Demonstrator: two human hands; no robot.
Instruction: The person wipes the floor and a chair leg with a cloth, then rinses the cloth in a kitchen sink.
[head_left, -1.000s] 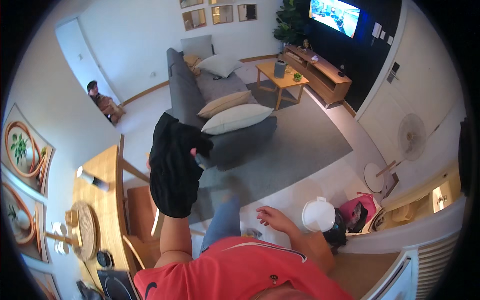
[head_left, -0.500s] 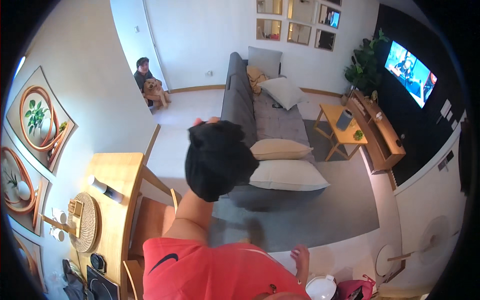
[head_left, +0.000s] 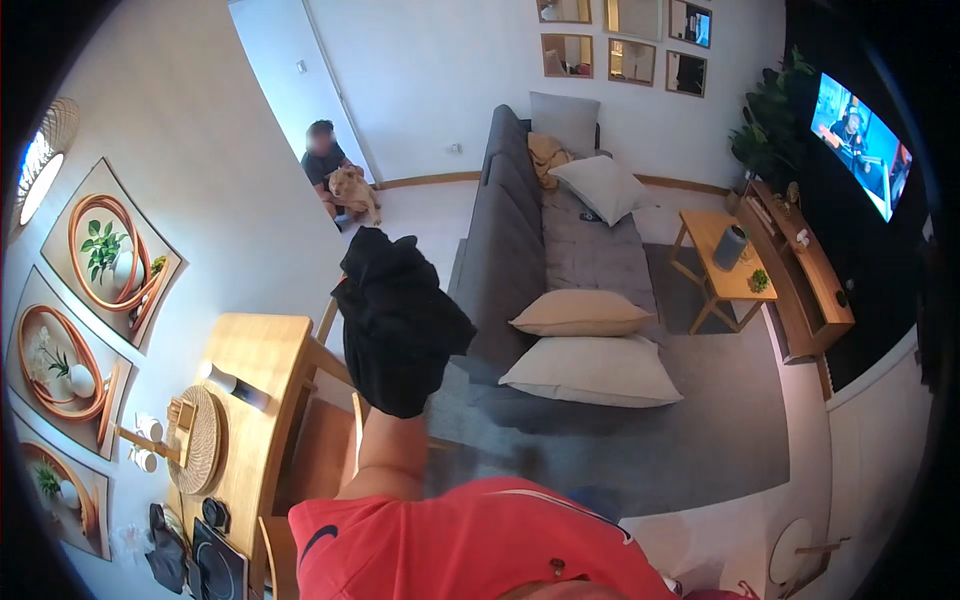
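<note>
A bunched black cloth (head_left: 398,325) is held up in front of me at the end of my raised left arm. My left forearm (head_left: 392,452) comes out of a red short sleeve and reaches forward. The cloth drapes over my left hand, so almost all of its fingers are hidden. Whether the cloth is a garment I cannot tell. My right hand is out of the picture.
To the left stands a wooden table (head_left: 262,335) with a woven mat (head_left: 207,450) and a chair (head_left: 325,440). A grey sofa (head_left: 510,240) with pillows (head_left: 595,370) lies ahead. By the far doorway a person (head_left: 325,160) crouches with a dog (head_left: 352,192). A coffee table (head_left: 715,235) stands right.
The black cloth has moved left and its folds hang differently. My right hand, seen low on the right before, has left the picture. The whole view has turned slightly left.
</note>
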